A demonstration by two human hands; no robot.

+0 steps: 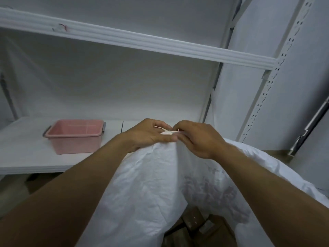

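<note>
Head view: the white bag [151,184] stands between the forearms, its cloth drawn up into a gathered neck directly under both hands. The left hand [149,134] grips this neck, with its fingers [165,138] curled round the bunched cloth. The right hand [197,138] meets it from the opposite side, its fingers [179,126] pinching one end of the tie [166,131]. The tie is a thin pale strip whose long axis runs left to right across the neck, bridging the two sets of fingertips. Both hands touch the work; the right one is judged to be the working hand. The pink basket [76,136] sits well apart to the left on the shelf [21,154].
</note>
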